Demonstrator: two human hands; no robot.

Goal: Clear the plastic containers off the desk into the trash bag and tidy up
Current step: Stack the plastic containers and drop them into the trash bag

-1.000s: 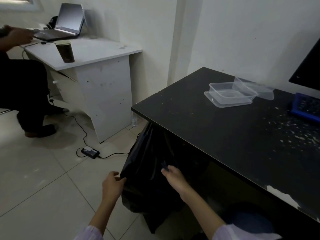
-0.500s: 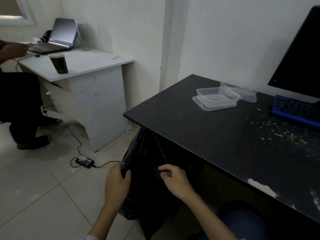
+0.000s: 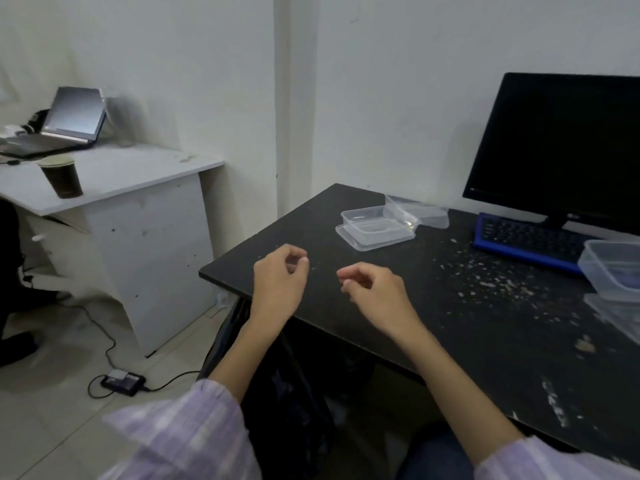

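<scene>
On the black desk (image 3: 398, 317), a clear plastic container (image 3: 375, 226) sits on its lid at the back, with another clear container (image 3: 419, 211) tilted behind it. A third clear container (image 3: 614, 268) stands at the right edge. The black trash bag (image 3: 287, 382) hangs below the desk's front edge, between my arms. My left hand (image 3: 280, 282) and my right hand (image 3: 374, 292) hover over the desk's near left corner, fingers loosely curled, holding nothing.
A black monitor (image 3: 561, 150) and a blue keyboard (image 3: 526, 237) stand at the back right. Crumbs (image 3: 491, 278) are scattered on the desk. A white desk (image 3: 114, 174) at the left holds a laptop (image 3: 65, 123) and a dark cup (image 3: 62, 176). A power adapter (image 3: 121, 381) lies on the floor.
Both hands have let go of the trash bag and risen above the desk corner. The view has lifted and swung right, bringing the monitor and a third container into sight.
</scene>
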